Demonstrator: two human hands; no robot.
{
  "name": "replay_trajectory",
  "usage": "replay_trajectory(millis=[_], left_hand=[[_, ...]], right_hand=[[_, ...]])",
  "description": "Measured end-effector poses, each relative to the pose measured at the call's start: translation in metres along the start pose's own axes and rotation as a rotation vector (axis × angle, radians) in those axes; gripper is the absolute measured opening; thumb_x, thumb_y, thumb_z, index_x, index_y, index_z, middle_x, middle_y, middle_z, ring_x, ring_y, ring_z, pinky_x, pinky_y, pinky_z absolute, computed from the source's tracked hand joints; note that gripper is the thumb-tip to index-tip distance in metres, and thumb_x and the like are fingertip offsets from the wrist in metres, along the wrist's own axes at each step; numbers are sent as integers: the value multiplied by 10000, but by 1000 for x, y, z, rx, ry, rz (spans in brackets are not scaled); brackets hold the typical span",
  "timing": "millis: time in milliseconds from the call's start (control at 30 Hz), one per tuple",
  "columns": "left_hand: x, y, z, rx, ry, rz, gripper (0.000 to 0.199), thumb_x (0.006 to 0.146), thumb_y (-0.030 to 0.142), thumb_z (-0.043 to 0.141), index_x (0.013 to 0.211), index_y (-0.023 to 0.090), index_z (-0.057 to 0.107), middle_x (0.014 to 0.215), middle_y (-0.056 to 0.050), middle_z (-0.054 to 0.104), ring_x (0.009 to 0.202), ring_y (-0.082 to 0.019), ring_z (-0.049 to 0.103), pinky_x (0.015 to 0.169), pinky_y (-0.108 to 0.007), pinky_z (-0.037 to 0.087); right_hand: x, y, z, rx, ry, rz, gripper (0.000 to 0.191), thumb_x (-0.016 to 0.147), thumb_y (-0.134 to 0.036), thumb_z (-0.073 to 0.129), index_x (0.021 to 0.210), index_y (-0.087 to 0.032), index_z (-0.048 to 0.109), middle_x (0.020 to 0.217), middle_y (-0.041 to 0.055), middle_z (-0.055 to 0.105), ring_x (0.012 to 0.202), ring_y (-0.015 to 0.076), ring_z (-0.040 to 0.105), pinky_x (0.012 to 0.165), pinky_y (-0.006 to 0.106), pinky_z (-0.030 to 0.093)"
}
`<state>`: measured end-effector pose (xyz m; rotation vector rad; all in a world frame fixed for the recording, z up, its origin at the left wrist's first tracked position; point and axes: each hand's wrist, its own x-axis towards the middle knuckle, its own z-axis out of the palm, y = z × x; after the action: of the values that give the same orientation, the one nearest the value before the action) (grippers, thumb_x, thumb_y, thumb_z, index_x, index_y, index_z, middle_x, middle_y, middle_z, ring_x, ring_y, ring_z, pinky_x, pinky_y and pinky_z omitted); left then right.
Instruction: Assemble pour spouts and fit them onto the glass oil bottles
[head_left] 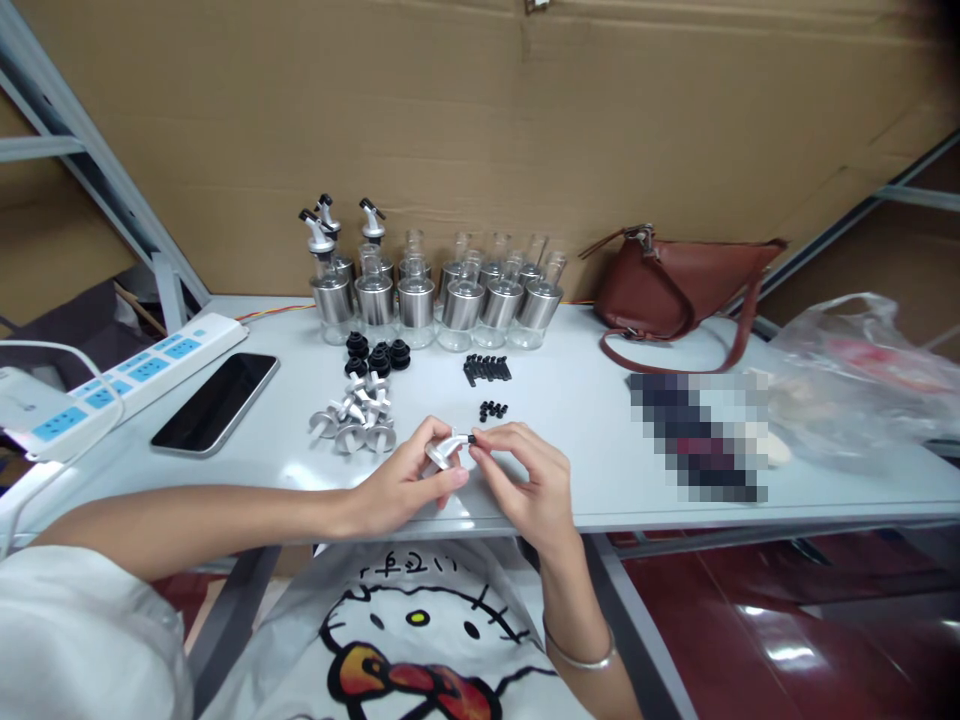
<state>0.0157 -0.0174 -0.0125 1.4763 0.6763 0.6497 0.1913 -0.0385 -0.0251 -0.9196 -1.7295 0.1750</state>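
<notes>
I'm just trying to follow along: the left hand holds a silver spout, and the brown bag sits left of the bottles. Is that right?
Not quite: the head view shows the brown bag right of the bottles. The left hand does hold a silver spout.

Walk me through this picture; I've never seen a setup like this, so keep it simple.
There is no machine here: these are a person's own bare hands, seen by a camera worn on the head, looking forward and down. It is the only view.

The left hand holds a silver spout. The right hand pinches a small black piece at its tip.

On the table, glass bottles with metal bands stand at the back; three carry spouts. Nearer lie black stoppers, more silver parts and two groups of little black parts. A phone and power strip lie to the left; a brown bag and a clear plastic bag are to the right. One patch is blurred out.
</notes>
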Motion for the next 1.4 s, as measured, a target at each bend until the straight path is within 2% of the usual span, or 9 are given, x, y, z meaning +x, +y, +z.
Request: replay_trajectory(millis=[367,667,800,933,1167,1400], left_hand=[[-4,-2,-1,54,-3,-13,365,873,500,564,923,215,341,692,74,462,563,-92,456,566,-241,350],[-4,-2,0,50,-1,-10,386,876,525,562,959,221,340,721,70,451,557,-84,468,547,-229,368],[-4,-2,2,17,-47,36,439,854,574,576,971,222,340,767,58,433,567,-82,476,553,-234,401],[-4,-3,1,16,-69,99,441,854,573,582,960,215,347,754,54,434,560,-78,446,542,-227,378],[-5,-1,0,63,-64,162,386,867,525,586,941,209,376,691,69,416,542,-75,368,540,-228,305],[-4,-1,-1,107,-64,156,341,884,470,572,927,211,355,685,75,379,533,-69,334,511,-211,285]], right_hand=[[0,0,1,38,2,-65,151,849,-65,617,907,-199,657,782,45,736,685,167,669,646,323,533],[0,-4,1,84,-13,-23,181,880,-93,563,976,-202,673,823,57,737,712,175,676,651,331,544],[-3,-3,2,70,19,13,167,907,-146,532,1019,-217,633,839,50,715,744,180,667,682,334,547],[-4,-2,2,36,-3,13,173,942,-211,482,1095,-221,561,883,54,687,800,186,651,731,341,540],[-1,-4,3,13,-87,-99,139,956,-183,422,988,-210,554,885,68,678,789,190,627,717,341,492],[1,-5,2,-24,-107,-91,214,968,-193,375,837,-202,545,690,28,576,627,165,525,632,309,433]])
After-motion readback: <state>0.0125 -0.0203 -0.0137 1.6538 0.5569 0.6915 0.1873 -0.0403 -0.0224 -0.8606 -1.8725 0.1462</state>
